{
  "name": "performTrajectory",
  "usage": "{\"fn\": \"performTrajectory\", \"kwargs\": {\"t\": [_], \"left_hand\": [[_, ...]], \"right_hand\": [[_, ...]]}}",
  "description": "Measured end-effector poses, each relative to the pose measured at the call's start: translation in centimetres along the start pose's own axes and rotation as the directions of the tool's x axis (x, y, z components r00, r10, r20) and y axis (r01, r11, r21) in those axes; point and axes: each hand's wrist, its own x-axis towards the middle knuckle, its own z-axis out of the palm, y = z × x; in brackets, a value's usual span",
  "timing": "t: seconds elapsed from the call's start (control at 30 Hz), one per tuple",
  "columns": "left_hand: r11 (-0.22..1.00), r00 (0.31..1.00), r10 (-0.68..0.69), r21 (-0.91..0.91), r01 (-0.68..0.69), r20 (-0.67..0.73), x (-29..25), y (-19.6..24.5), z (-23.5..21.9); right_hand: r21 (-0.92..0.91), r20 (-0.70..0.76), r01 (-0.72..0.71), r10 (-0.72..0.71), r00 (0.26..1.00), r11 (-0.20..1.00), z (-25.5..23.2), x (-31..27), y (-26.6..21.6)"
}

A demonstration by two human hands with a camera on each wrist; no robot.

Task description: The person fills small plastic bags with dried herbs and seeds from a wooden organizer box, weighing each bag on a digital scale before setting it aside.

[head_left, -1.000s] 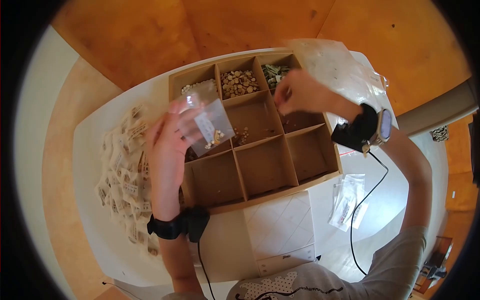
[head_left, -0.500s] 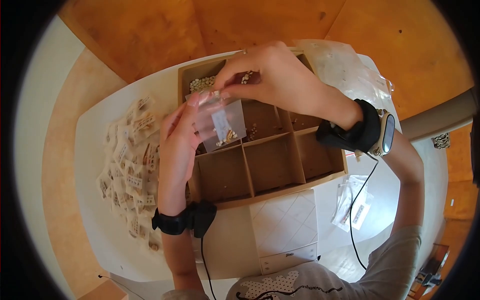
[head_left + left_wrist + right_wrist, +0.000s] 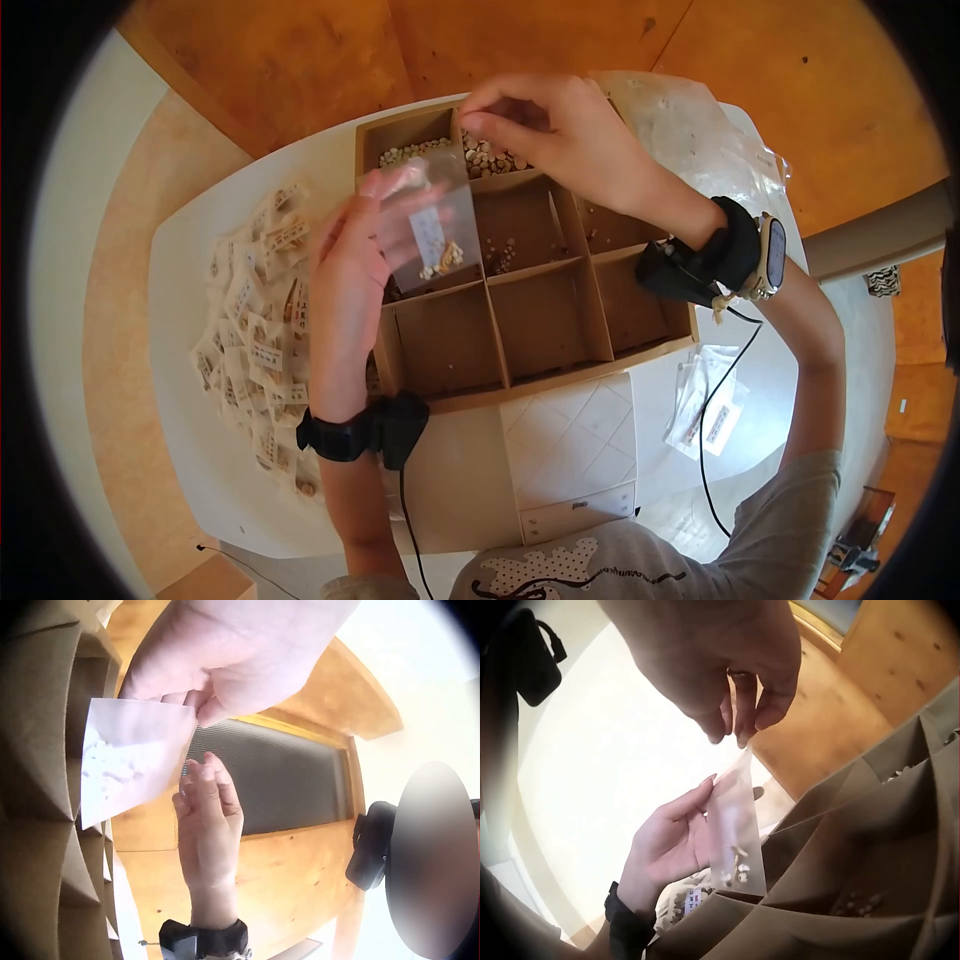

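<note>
My left hand (image 3: 350, 270) pinches a small clear plastic bag (image 3: 446, 208) by its upper part, over the left side of a divided cardboard box (image 3: 440, 398). A white label and a few pale and yellowish pieces (image 3: 739, 871) show low in the bag. My right hand (image 3: 575, 135) hovers over the back compartments, thumb and fingers loosely bent. In the right wrist view its fingertips (image 3: 742, 740) line up with the bag's top corner. The head view shows them just above and beyond the bag, with nothing visible between them.
Many filled, labelled bags (image 3: 262, 350) lie heaped left of the box. Its back compartments hold pale pellets (image 3: 412, 152) and brownish round slices (image 3: 488, 160). Flat clear bags (image 3: 706, 405) and larger plastic sheeting (image 3: 670, 125) lie to the right. Black cables (image 3: 703, 470) trail from the wrist cameras.
My right hand moved left from the back right compartments to the top of the bag, then slightly up and away. My left hand kept hold of the bag, shifting slightly.
</note>
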Motion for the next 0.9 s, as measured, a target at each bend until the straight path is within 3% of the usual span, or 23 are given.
{"fn": "performTrajectory", "kwargs": {"t": [0.03, 0.1, 0.2, 0.23, 0.3, 0.43, 0.53, 0.63, 0.73, 0.83, 0.9], "left_hand": [[1.000, 0.999, 0.022, 0.002, -0.022, -0.044, 0.1, 0.0, -0.2], [0.997, 0.990, 0.077, -0.023, -0.080, -0.115, 0.4, -0.2, -1.2], [0.985, 0.961, 0.146, -0.060, -0.164, -0.236, 0.7, -0.5, -1.8], [0.979, 0.946, 0.165, -0.070, -0.192, -0.278, 0.7, -0.5, -1.8], [0.985, 0.963, 0.139, -0.072, -0.160, -0.229, 0.4, 0.0, -1.5], [0.973, 0.954, 0.164, -0.116, -0.198, -0.252, 0.4, 0.2, -1.2], [0.965, 0.944, 0.191, -0.124, -0.231, -0.269, 0.6, -0.2, -1.4], [0.966, 0.949, 0.201, -0.113, -0.234, -0.244, 0.7, -0.4, -1.6], [0.977, 0.972, 0.140, -0.134, -0.166, -0.187, 0.7, -0.3, -1.8], [0.986, 0.984, 0.070, -0.139, -0.093, -0.166, 0.7, -0.4, -1.5], [0.992, 0.989, 0.070, -0.093, -0.083, -0.132, 0.5, -0.2, -1.1]], "right_hand": [[-0.046, 0.156, -0.072, 0.078, 0.985, 0.996, -0.3, -0.3, 0.6], [-0.168, 0.438, -0.185, 0.242, 0.866, 0.968, -0.7, -1.0, 2.0], [-0.430, 0.570, 0.200, 0.093, 0.817, 0.880, 1.5, -2.9, 4.1], [-0.454, 0.582, 0.183, 0.135, 0.802, 0.872, 2.1, -3.2, 4.3], [-0.500, 0.602, 0.152, 0.217, 0.768, 0.852, 3.4, -3.5, 4.8], [-0.407, 0.581, 0.187, 0.096, 0.808, 0.894, 3.8, -3.6, 5.6], [-0.276, 0.642, 0.108, 0.100, 0.761, 0.955, 3.8, -3.4, 5.6], [-0.219, 0.631, 0.138, 0.033, 0.775, 0.966, 4.3, -3.4, 6.1], [-0.224, 0.655, 0.076, 0.092, 0.750, 0.972, 4.1, -2.9, 5.6], [-0.276, 0.644, 0.126, 0.086, 0.760, 0.953, 3.8, -2.3, 5.4], [-0.256, 0.550, 0.049, 0.103, 0.829, 0.966, 2.4, -1.1, 4.8]]}}
